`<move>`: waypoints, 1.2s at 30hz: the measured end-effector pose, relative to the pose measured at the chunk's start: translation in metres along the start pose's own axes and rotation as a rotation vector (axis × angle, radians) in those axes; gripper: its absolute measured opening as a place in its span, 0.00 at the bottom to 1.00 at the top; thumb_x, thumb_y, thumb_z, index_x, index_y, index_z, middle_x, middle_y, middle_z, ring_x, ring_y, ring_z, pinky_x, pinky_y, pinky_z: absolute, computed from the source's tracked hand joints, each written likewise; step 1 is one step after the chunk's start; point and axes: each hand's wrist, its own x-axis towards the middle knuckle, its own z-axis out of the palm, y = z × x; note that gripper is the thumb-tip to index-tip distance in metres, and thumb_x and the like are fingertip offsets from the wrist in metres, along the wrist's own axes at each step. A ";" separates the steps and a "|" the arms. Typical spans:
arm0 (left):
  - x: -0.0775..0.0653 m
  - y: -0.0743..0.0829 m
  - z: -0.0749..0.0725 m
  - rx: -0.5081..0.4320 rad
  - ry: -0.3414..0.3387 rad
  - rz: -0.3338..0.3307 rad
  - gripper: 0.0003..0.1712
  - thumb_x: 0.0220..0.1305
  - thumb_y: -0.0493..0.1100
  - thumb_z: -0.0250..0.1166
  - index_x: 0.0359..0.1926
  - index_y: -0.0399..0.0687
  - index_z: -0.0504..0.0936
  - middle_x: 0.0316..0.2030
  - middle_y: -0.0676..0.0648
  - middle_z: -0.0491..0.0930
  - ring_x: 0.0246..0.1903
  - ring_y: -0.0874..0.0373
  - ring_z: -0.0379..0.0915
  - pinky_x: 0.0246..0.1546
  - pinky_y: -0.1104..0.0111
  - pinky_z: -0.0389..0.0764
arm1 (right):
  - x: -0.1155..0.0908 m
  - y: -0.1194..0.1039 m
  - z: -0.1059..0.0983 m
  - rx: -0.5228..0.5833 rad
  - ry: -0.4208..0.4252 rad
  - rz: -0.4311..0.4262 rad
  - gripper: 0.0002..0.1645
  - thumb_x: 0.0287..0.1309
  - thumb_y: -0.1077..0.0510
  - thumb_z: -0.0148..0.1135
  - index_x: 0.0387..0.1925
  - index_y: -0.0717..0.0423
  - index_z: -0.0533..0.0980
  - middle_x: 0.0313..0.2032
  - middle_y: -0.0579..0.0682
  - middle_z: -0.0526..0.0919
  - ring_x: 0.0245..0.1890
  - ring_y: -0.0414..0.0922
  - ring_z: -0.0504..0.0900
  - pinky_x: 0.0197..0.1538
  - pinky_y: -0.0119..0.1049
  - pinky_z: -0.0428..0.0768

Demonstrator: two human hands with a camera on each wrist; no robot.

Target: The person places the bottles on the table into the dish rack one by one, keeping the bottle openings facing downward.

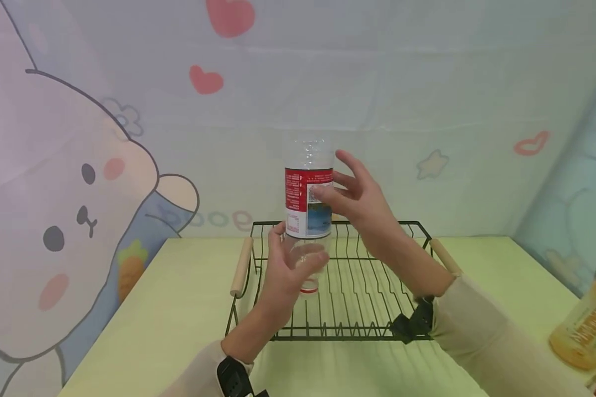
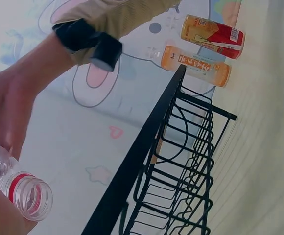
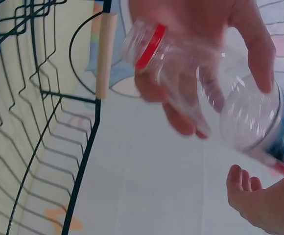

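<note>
A clear plastic bottle [image 1: 295, 193] with a red, white and blue label is upside down in front of the person, its neck with a red ring [image 3: 151, 46] pointing down. My left hand [image 1: 284, 273] grips it low, with fingers and thumb round the clear part near the neck. Higher up, my right hand [image 1: 367, 207] holds the labelled part, thumb across the label and index finger sticking up off the side. The bottle mouth [image 2: 36, 198] has no cap on it in the left wrist view. Behind and below the bottle stands a black wire rack [image 1: 328, 337].
Wooden handles [image 1: 241, 267] sit at the rack's two sides. An orange bottle [image 1: 583, 325] stands at the right; beside it in the left wrist view is a red and yellow can [image 2: 213, 36]. A cartoon-printed cloth [image 1: 402, 82] hangs behind the pale yellow table [image 1: 159, 325].
</note>
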 end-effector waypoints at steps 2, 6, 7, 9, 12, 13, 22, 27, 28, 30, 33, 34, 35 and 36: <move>0.001 -0.003 0.005 -0.004 0.008 0.012 0.42 0.59 0.40 0.64 0.65 0.58 0.48 0.63 0.46 0.64 0.57 0.49 0.68 0.47 0.55 0.77 | 0.004 0.000 0.008 -0.008 -0.016 0.037 0.43 0.56 0.54 0.67 0.70 0.41 0.58 0.58 0.52 0.73 0.55 0.50 0.75 0.56 0.50 0.75; 0.003 -0.009 0.011 0.013 0.018 0.015 0.42 0.59 0.40 0.66 0.65 0.58 0.48 0.62 0.46 0.65 0.56 0.50 0.68 0.48 0.57 0.78 | 0.005 0.003 0.015 -0.045 -0.003 0.097 0.34 0.53 0.55 0.70 0.61 0.46 0.66 0.50 0.52 0.77 0.49 0.50 0.76 0.50 0.47 0.76; 0.004 -0.010 0.012 0.026 0.020 0.011 0.43 0.59 0.40 0.67 0.65 0.58 0.48 0.62 0.46 0.65 0.56 0.50 0.68 0.49 0.57 0.78 | 0.005 0.004 0.015 -0.054 0.007 0.104 0.33 0.53 0.55 0.70 0.59 0.48 0.67 0.49 0.52 0.77 0.48 0.50 0.76 0.49 0.46 0.76; 0.004 -0.010 0.010 0.061 0.022 0.001 0.44 0.58 0.41 0.68 0.66 0.59 0.47 0.61 0.47 0.65 0.57 0.50 0.68 0.51 0.58 0.77 | 0.005 0.006 0.016 -0.052 0.022 0.107 0.32 0.52 0.55 0.70 0.58 0.49 0.67 0.48 0.52 0.77 0.46 0.50 0.76 0.48 0.45 0.77; 0.002 -0.008 0.002 0.167 0.044 0.003 0.49 0.56 0.44 0.71 0.68 0.63 0.47 0.62 0.49 0.64 0.58 0.51 0.68 0.53 0.58 0.76 | 0.009 0.009 0.017 -0.037 0.030 0.102 0.31 0.53 0.54 0.70 0.57 0.50 0.68 0.47 0.52 0.77 0.45 0.50 0.77 0.47 0.44 0.78; 0.000 -0.006 -0.003 0.222 0.054 0.008 0.51 0.55 0.45 0.72 0.69 0.65 0.46 0.63 0.50 0.63 0.59 0.52 0.67 0.54 0.58 0.75 | 0.011 0.009 0.018 -0.031 0.032 0.101 0.31 0.53 0.54 0.70 0.57 0.50 0.68 0.47 0.53 0.77 0.45 0.50 0.77 0.46 0.44 0.78; -0.029 0.007 -0.058 0.830 0.067 0.141 0.59 0.46 0.59 0.76 0.72 0.66 0.47 0.68 0.56 0.59 0.68 0.57 0.54 0.63 0.48 0.64 | 0.045 0.025 0.032 -0.063 0.036 0.122 0.31 0.51 0.50 0.72 0.55 0.49 0.69 0.45 0.52 0.79 0.41 0.49 0.80 0.44 0.41 0.80; -0.040 -0.003 -0.074 1.010 -0.066 0.225 0.61 0.45 0.62 0.75 0.74 0.60 0.48 0.71 0.53 0.55 0.72 0.54 0.46 0.65 0.48 0.62 | 0.062 0.044 0.042 -0.087 0.050 0.180 0.34 0.49 0.49 0.73 0.55 0.50 0.67 0.44 0.51 0.79 0.39 0.48 0.82 0.42 0.39 0.82; -0.041 -0.005 -0.074 1.027 -0.088 0.248 0.62 0.44 0.62 0.76 0.74 0.59 0.48 0.71 0.53 0.54 0.72 0.55 0.46 0.65 0.49 0.62 | 0.064 0.048 0.043 -0.090 0.053 0.191 0.35 0.49 0.49 0.74 0.55 0.50 0.67 0.44 0.52 0.79 0.39 0.48 0.82 0.42 0.39 0.82; -0.043 -0.007 -0.073 1.069 -0.118 0.290 0.63 0.44 0.63 0.76 0.74 0.58 0.48 0.71 0.54 0.53 0.71 0.55 0.47 0.65 0.50 0.63 | 0.068 0.056 0.046 -0.098 0.062 0.213 0.36 0.48 0.48 0.74 0.56 0.50 0.67 0.44 0.51 0.79 0.38 0.48 0.83 0.42 0.38 0.82; -0.045 -0.008 -0.068 1.108 -0.131 0.321 0.64 0.44 0.62 0.76 0.75 0.59 0.47 0.71 0.54 0.54 0.71 0.54 0.49 0.65 0.51 0.63 | 0.070 0.065 0.049 -0.127 0.081 0.243 0.40 0.47 0.47 0.75 0.58 0.50 0.66 0.44 0.51 0.78 0.39 0.47 0.82 0.42 0.38 0.82; -0.046 -0.008 -0.068 1.118 -0.130 0.321 0.64 0.43 0.62 0.76 0.75 0.59 0.46 0.71 0.53 0.54 0.71 0.53 0.48 0.65 0.50 0.62 | 0.072 0.069 0.052 -0.139 0.086 0.251 0.41 0.47 0.46 0.75 0.59 0.50 0.65 0.45 0.50 0.78 0.39 0.47 0.82 0.43 0.38 0.82; -0.046 -0.008 -0.069 1.134 -0.130 0.315 0.65 0.43 0.63 0.76 0.75 0.59 0.45 0.71 0.53 0.54 0.71 0.53 0.47 0.66 0.50 0.62 | 0.075 0.072 0.055 -0.146 0.089 0.260 0.42 0.46 0.46 0.75 0.60 0.50 0.65 0.45 0.50 0.78 0.40 0.47 0.81 0.43 0.38 0.81; -0.046 -0.007 -0.069 1.144 -0.127 0.310 0.66 0.43 0.63 0.76 0.75 0.59 0.45 0.70 0.52 0.54 0.71 0.52 0.47 0.66 0.50 0.62 | 0.077 0.075 0.057 -0.154 0.090 0.267 0.43 0.46 0.46 0.75 0.60 0.51 0.64 0.45 0.50 0.78 0.40 0.46 0.81 0.43 0.38 0.81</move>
